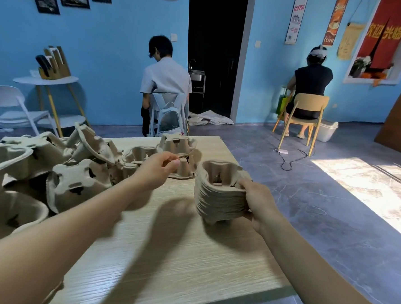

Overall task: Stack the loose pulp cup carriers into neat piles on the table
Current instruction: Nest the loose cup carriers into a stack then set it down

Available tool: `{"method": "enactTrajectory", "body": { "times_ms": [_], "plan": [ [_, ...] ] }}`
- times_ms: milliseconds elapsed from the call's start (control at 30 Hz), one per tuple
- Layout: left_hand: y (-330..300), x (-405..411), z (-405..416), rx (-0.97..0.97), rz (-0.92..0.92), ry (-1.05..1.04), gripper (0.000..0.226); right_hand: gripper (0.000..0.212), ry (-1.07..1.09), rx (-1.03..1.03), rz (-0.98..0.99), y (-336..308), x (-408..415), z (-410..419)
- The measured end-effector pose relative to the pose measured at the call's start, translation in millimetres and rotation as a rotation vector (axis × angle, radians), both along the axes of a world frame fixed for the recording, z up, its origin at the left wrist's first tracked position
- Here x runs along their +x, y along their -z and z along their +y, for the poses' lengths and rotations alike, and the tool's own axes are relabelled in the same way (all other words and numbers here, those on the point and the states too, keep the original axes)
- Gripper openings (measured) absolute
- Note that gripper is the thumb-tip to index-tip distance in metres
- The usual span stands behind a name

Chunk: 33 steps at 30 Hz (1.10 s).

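Note:
A tall pile of nested pulp cup carriers (218,195) stands near the right edge of the wooden table (165,255). My right hand (258,200) grips the pile's right side. My left hand (161,167) pinches the rim of a single loose carrier (185,168) lying just behind and left of the pile. Several more loose carriers (73,181) lie jumbled across the left half of the table, some tipped on their sides. Another carrier (177,143) sits at the table's far edge.
Beyond the table two people sit on chairs (307,111) with their backs to me. A small round white table (46,80) and a white chair (12,109) stand at the left wall. A cable (288,162) trails on the grey floor.

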<state>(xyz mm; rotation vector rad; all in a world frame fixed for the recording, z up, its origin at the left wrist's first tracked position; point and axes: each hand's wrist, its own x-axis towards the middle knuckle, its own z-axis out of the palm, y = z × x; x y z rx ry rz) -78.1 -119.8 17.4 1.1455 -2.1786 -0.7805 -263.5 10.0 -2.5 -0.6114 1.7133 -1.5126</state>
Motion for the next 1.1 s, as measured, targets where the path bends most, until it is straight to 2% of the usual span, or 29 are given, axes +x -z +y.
{"method": "enactTrajectory", "body": {
  "times_ms": [200,400,533,600,667,800,1100],
  "plan": [
    [3.3,-3.2,-29.1,-0.096,-0.030,-0.111,0.027,0.018,0.121,0.002,0.027,10.7,-10.4,-21.8],
    [15.7,-14.1,-58.4,-0.300,-0.310,-0.206,0.037,0.015,0.145,-0.012,0.011,14.2,-22.9,-39.3],
    [26.0,-21.5,-73.5,-0.481,-0.519,-0.272,0.030,0.009,0.138,0.001,0.014,15.5,-26.8,-44.7],
    [28.6,-22.8,-79.9,-0.549,-0.574,-0.285,0.023,0.014,0.132,0.004,0.018,16.9,-28.8,-46.1],
    [30.0,-23.2,-84.0,-0.600,-0.592,-0.282,0.017,0.019,0.125,0.005,0.021,18.2,-30.6,-46.4],
    [31.6,-24.1,-85.1,-0.696,-0.578,-0.256,0.012,0.015,0.107,0.000,0.022,19.2,-32.3,-45.6],
    [32.1,-7.7,-52.5,-0.737,-0.489,-0.063,0.006,0.012,0.114,0.003,0.022,18.8,-31.2,-45.3]
  ]
}}
